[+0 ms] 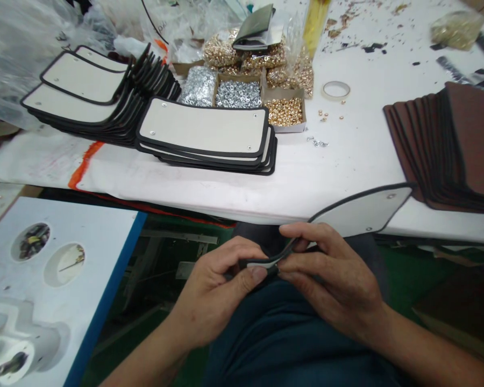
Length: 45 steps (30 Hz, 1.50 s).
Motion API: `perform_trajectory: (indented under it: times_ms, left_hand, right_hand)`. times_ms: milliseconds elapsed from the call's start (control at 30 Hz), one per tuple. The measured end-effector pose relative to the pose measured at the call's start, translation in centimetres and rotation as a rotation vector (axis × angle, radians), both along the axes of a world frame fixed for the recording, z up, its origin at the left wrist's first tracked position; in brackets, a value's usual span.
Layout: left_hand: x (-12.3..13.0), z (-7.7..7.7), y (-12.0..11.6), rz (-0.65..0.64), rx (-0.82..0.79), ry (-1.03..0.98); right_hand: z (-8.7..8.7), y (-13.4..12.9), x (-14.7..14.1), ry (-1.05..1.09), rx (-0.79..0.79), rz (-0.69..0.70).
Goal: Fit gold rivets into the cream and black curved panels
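Note:
A flexible white panel with black edging [355, 212] is bent between my hands, above my lap. Its far right end shows two small metal eyelets and reaches over the table edge. My left hand [221, 290] pinches the near left end between thumb and fingers. My right hand [331, 269] is closed around the bent middle of the panel, with thumb and fingertips close to its edge. Whether a small part sits between the right fingertips is hidden. On the table ahead lies a stack of similar white panels [205, 129] with eyelets at their corners.
Beside a box of silver eyelets [239, 94] stands a box of gold eyelets [286, 112], with a tape roll [336, 90] nearby. Brown panels [439, 145] fan out at right. Another white panel pile [84, 80] lies left. A white machine [20, 338] stands on the lower-left tabletop.

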<state>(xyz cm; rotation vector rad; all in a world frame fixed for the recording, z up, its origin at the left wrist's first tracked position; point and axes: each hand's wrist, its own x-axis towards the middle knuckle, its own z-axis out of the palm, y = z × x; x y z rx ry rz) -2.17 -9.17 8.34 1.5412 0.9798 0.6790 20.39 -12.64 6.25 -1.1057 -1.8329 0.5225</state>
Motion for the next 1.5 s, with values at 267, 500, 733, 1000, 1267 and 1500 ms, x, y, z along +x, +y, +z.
perform_trajectory:
  times_ms: [267, 500, 733, 1000, 1267, 1500]
  left_hand:
    - [1.2, -1.2, -0.1, 0.114, -0.299, -0.180]
    - [1.6, -1.5, -0.3, 0.142, -0.299, -0.197]
    - [1.8, -1.3, -0.4, 0.152, -0.206, -0.139]
    - [1.9, -1.2, -0.7, 0.155, -0.053, -0.052]
    - [2.2, -0.9, -0.8, 0.146, 0.238, 0.043]
    - [2.1, -1.0, -1.2, 0.164, 0.408, 0.013]
  right_hand:
    - [-0.3, 0.5, -0.3, 0.137, -0.154, 0.014]
    - [-0.3, 0.6, -0.5, 0.098, -0.153, -0.017]
    - [-0.2, 0.7, -0.2, 0.038, -0.143, -0.015]
    - [-0.4, 0.5, -0.6, 0.012, -0.161, -0.066]
    - [-1.0, 0.7, -0.3, -0.013, -0.073, -0.118]
    - [-0.6, 0.7, -0.1, -0.143, 0.037, -0.047]
